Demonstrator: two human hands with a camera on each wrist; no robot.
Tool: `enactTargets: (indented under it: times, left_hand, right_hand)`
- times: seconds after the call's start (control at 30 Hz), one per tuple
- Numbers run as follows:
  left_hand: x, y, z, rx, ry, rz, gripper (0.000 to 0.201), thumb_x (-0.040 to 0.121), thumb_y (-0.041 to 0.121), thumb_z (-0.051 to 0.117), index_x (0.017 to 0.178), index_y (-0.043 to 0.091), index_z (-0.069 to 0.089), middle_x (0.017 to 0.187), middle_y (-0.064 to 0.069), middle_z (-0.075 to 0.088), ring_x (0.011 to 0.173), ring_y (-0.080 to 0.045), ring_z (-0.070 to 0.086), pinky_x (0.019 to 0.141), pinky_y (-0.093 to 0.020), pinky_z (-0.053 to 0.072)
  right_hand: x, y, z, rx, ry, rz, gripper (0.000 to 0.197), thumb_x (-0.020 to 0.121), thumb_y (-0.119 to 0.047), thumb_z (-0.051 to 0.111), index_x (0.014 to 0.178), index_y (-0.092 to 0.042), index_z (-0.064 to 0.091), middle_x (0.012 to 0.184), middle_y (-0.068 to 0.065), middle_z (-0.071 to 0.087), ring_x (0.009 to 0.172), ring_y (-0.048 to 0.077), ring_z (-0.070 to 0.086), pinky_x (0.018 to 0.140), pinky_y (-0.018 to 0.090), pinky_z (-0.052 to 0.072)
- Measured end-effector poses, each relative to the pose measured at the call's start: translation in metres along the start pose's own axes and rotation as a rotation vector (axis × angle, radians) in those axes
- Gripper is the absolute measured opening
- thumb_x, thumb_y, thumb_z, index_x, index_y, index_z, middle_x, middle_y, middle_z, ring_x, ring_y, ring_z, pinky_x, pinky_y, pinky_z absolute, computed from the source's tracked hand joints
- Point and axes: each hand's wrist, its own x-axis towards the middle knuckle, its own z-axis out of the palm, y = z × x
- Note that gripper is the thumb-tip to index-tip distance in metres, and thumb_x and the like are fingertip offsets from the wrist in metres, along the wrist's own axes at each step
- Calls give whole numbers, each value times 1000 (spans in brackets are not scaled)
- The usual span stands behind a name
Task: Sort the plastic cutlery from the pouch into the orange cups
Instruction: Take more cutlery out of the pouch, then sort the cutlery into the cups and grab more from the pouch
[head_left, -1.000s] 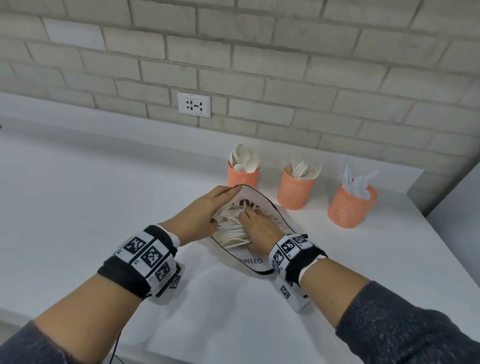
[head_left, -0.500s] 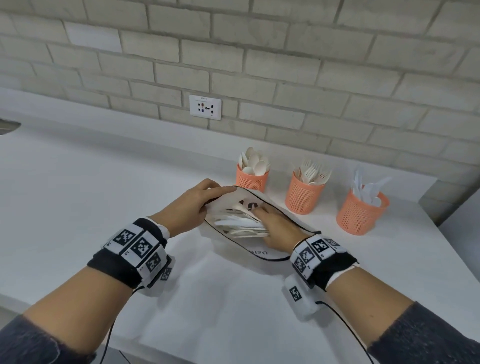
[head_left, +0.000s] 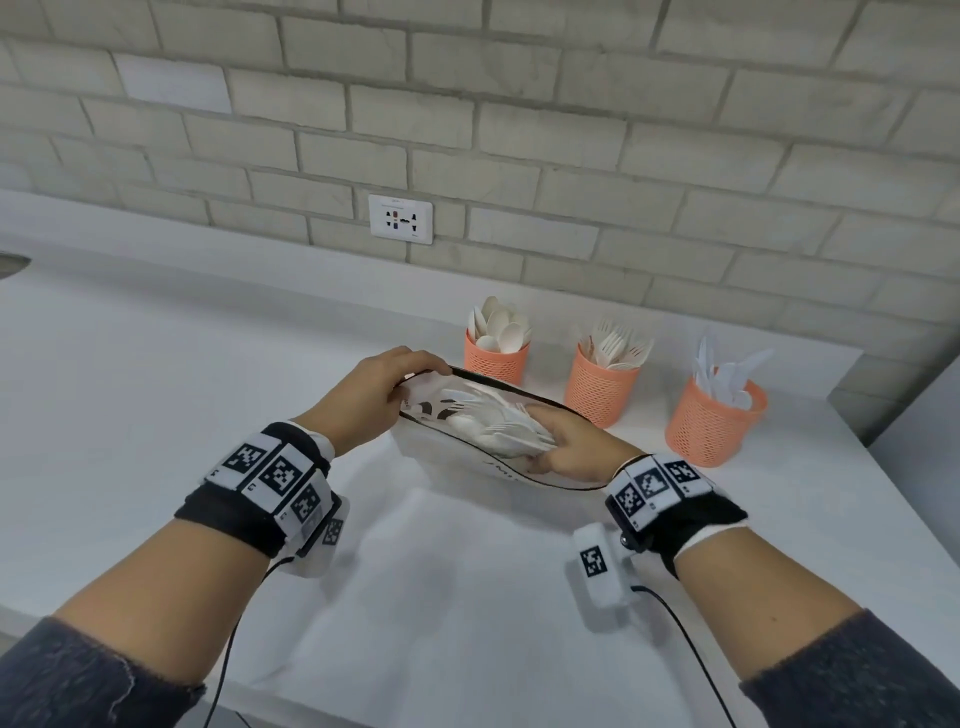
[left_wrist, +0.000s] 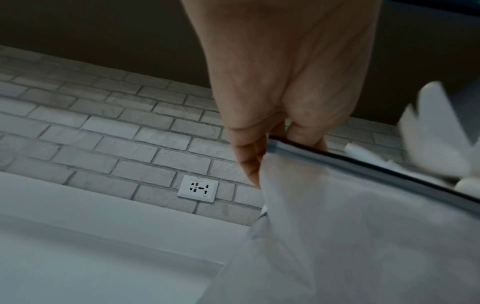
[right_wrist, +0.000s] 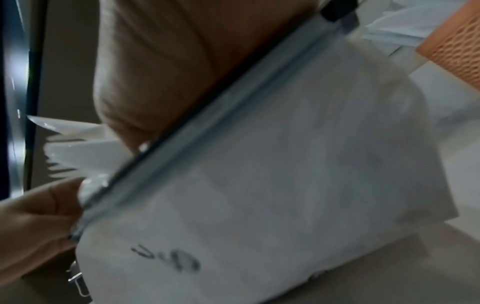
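Observation:
A white zip pouch (head_left: 467, 470) with a black-edged mouth lies open on the white counter. My left hand (head_left: 382, 387) pinches the rim at its left end, as the left wrist view shows with the pouch (left_wrist: 337, 236) under the fingers (left_wrist: 249, 162). My right hand (head_left: 566, 447) reaches into the mouth and grips a bundle of white plastic cutlery (head_left: 498, 423). Behind stand three orange mesh cups: one with spoons (head_left: 496, 356), one with forks (head_left: 602, 387), one with knives (head_left: 714, 421). In the right wrist view the pouch (right_wrist: 272, 174) covers my fingers.
A grey brick wall with a white socket (head_left: 400, 218) runs along the back of the counter (head_left: 156, 364). The counter's right edge lies just past the knife cup. Cables hang from both wrist bands.
My left hand has lifted the pouch's rim, widening the mouth. My right hand has closed round the cutlery bundle, drawing it right and up; the camera has tilted downward.

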Motion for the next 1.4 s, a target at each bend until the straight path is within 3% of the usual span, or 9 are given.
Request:
enactTargets:
  times: [0.1,0.23,0.37,0.53,0.67,0.83,0.93,1.1,1.4]
  left_hand:
    - [-3,11,-2,-138,-49,-114,47,85,-11,37,117,24,44,112,1,59,87,-24,56,77,-36,48]
    - [-5,27,-4,-297,-295,-265,40,81,25,40,119,39,41,105,10,63,99,-22,55,84,-30,41]
    - [2,41,16,-98,-584,-349,49,92,60,17,129,43,45,97,1,65,90,-16,53,100,-38,36]
    - [-4,45,64,419,-819,-375,60,96,56,22,137,21,47,129,-8,57,119,-23,51,105,-35,35]
    - [-11,38,77,665,-944,-225,54,95,29,45,146,31,29,137,-5,48,125,-25,46,103,-35,39]
    - [-1,51,62,278,-638,-220,28,98,32,38,108,18,60,115,-9,61,93,-18,54,77,-25,37]
    - [6,80,50,-366,-288,-275,54,90,60,32,119,22,56,110,6,59,93,-11,56,80,-26,40]
    - [19,103,54,-900,-236,-267,37,80,44,65,100,12,64,83,-5,66,71,-15,63,60,-26,50]
    - [32,101,70,-1175,-62,-475,59,65,37,74,112,3,65,100,-23,65,83,-34,59,68,-36,46]
  right_hand:
    - [-8,-13,-1,219,-73,-6,52,77,16,60,113,-20,48,85,-20,61,74,-12,57,69,10,44]
    - [-15,-31,-3,455,14,-44,22,71,2,62,90,-9,57,67,-4,60,63,12,58,67,27,52]
    - [-19,-53,-14,802,83,-108,12,73,2,58,84,-5,57,67,7,55,58,19,57,62,32,52]
    - [-23,-53,-20,986,137,-103,34,80,9,53,80,-19,72,71,10,52,58,18,56,59,32,51]
    - [-25,-41,-19,1072,187,23,23,76,3,57,97,-5,54,70,8,54,57,17,58,56,30,52]
    - [-31,-31,-18,1142,241,92,15,85,8,48,91,-5,53,70,7,54,55,15,58,54,28,52]
    - [-29,-31,-15,1092,233,87,18,87,7,49,100,-3,53,66,4,63,57,14,61,57,28,53]
    - [-24,-49,-5,874,87,22,21,85,11,50,102,1,59,69,13,64,65,18,65,62,27,56]
    - [-20,-53,-11,830,7,93,29,87,10,51,111,-7,52,81,15,64,61,17,68,64,30,58]
